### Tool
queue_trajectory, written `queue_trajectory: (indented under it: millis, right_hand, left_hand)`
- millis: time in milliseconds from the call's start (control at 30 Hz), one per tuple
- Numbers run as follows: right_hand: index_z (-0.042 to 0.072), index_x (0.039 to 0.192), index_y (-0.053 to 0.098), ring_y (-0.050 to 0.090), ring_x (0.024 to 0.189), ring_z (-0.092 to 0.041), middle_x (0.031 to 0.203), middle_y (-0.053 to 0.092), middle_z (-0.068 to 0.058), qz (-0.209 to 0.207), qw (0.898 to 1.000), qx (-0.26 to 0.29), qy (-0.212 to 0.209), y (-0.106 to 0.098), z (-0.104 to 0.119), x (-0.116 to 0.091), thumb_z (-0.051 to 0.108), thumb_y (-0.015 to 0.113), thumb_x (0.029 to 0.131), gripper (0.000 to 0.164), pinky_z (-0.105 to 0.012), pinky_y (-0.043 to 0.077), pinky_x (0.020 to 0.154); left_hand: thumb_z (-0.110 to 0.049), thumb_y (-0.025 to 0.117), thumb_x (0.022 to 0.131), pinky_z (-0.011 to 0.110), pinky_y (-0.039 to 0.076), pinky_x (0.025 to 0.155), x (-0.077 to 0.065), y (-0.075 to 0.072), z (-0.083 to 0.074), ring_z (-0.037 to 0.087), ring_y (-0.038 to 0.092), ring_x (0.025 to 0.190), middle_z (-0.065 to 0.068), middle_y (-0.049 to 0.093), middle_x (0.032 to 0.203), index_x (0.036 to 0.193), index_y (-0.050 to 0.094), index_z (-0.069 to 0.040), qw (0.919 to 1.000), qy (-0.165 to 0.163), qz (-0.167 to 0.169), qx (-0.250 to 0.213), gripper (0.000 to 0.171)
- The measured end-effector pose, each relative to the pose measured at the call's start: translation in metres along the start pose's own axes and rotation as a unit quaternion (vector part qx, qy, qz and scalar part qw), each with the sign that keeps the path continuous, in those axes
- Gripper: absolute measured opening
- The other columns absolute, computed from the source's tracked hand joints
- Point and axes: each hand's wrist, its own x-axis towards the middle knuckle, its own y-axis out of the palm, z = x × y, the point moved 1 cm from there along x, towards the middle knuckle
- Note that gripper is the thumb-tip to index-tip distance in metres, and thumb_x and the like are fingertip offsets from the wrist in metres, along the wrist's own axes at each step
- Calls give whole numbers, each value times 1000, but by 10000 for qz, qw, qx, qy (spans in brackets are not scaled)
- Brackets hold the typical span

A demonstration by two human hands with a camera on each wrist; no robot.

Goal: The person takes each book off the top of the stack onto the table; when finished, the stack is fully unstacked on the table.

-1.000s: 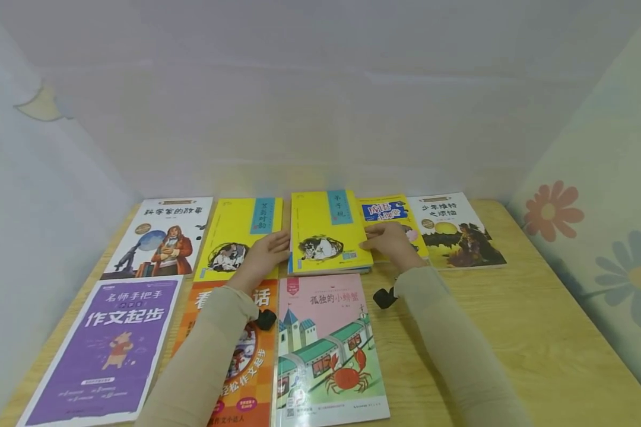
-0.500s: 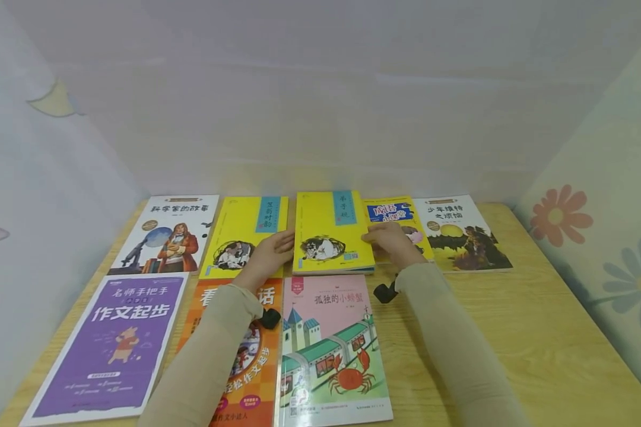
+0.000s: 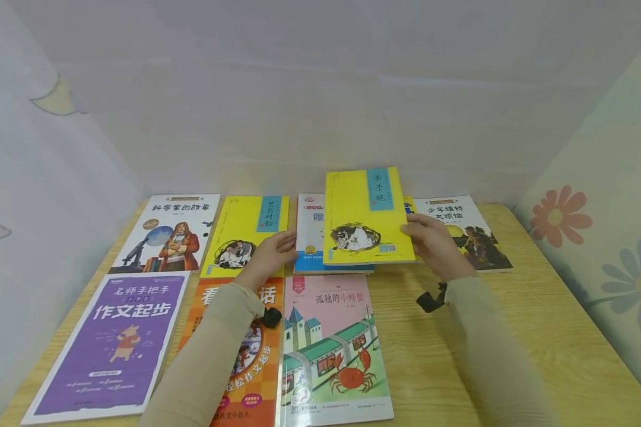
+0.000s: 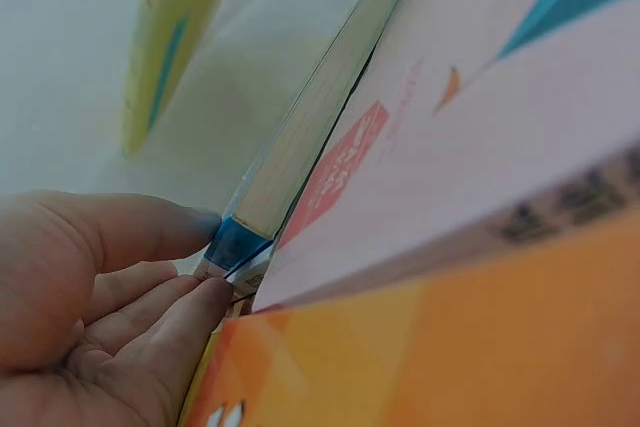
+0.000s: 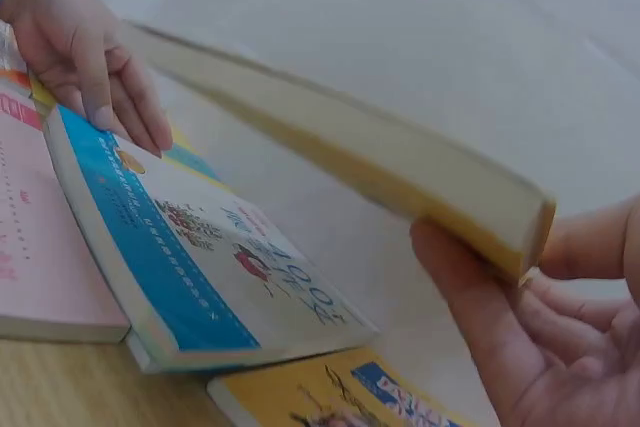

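My right hand (image 3: pixel 435 243) grips the right edge of a yellow book (image 3: pixel 368 216) with a blue title strip. That book is lifted and tilted above a blue-and-white book (image 3: pixel 307 261), covering much of it. In the right wrist view the fingers (image 5: pixel 480 317) and thumb pinch the raised book at its corner. My left hand (image 3: pixel 269 258) is at the left edge of the blue-and-white book, which lies on another book. In the left wrist view its thumb and fingertips meet at the blue corner (image 4: pixel 238 240), pinching it.
Around them lie a second yellow book (image 3: pixel 240 237), two white books (image 3: pixel 165 231) at the row's ends, and a mostly covered yellow-and-blue book (image 5: pixel 330 392). In front are purple (image 3: pixel 107 344), orange (image 3: pixel 262 362) and pink crab (image 3: pixel 336 350) books on a wooden table (image 3: pixel 513 338). Walls stand behind and beside.
My right hand has lifted the yellow book up and rightward off the stack, uncovering part of the blue-and-white book. My left hand has stayed almost in place.
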Motion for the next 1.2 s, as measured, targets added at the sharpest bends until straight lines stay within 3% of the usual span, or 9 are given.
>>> queue_trajectory:
  millis: [100,233,300,400,567,833,1067,1200]
  right_hand:
    - [-1,158,23,60,114,-9,136,52,-6,49,9976,657,-188,-15,-6,-16,13,53,107,61,-25,54,95]
    - [-2,160,13,63,117,-8,141,50,-3,331,9866,1523,-479,-30,-19,-36,5,47,107,63,-25,54,96]
    - [2,159,17,64,117,-9,140,54,-2,569,9800,1824,-562,-37,-27,-47,2,43,108,57,-26,55,94]
    - [8,150,36,67,115,-15,131,64,-5,985,9703,2119,-630,-47,-37,-62,-2,37,108,44,-29,58,90]
    - [15,146,46,67,116,-18,133,64,-5,1557,9640,1988,-829,-62,-49,-86,-8,31,105,49,-31,59,90]
    - [16,155,33,61,126,-24,148,53,-7,2607,9385,2151,-710,-88,-63,-116,-14,23,101,62,-37,56,96]
    - [17,153,33,62,125,-27,149,54,-5,2700,9495,1585,-190,-109,-73,-143,-14,27,101,60,-44,55,96]
    - [22,155,33,60,128,-29,152,50,-2,2882,9430,1640,273,-113,-81,-157,-9,27,103,60,-47,53,100]
  left_hand:
    - [-16,66,100,41,36,117,-2,1,-1,23,42,144,4,44,157,158,37,-16,9999,-54,53,98,66]
    - [-19,68,99,41,36,117,-2,2,-2,22,42,145,3,44,158,158,37,-18,9997,-119,85,205,68]
    - [-19,70,98,41,36,117,-2,3,-1,22,42,144,2,44,158,158,37,-18,9996,-132,70,227,69]
    - [-17,71,97,41,37,117,-2,3,-1,22,42,145,2,43,158,158,37,-17,9997,-97,54,233,70]
    - [-19,71,97,40,36,117,-2,4,0,21,42,144,-1,45,157,157,39,-19,9995,-82,11,314,69]
    - [-19,73,96,41,35,118,0,4,1,22,41,145,1,45,157,157,40,-18,9996,-19,25,265,69]
    - [-22,72,96,42,35,118,-1,1,0,21,40,145,0,45,157,157,40,-20,9995,-103,19,312,69]
    - [-21,72,97,43,34,118,-1,0,0,22,40,145,2,44,158,157,40,-19,9994,-73,11,339,68]
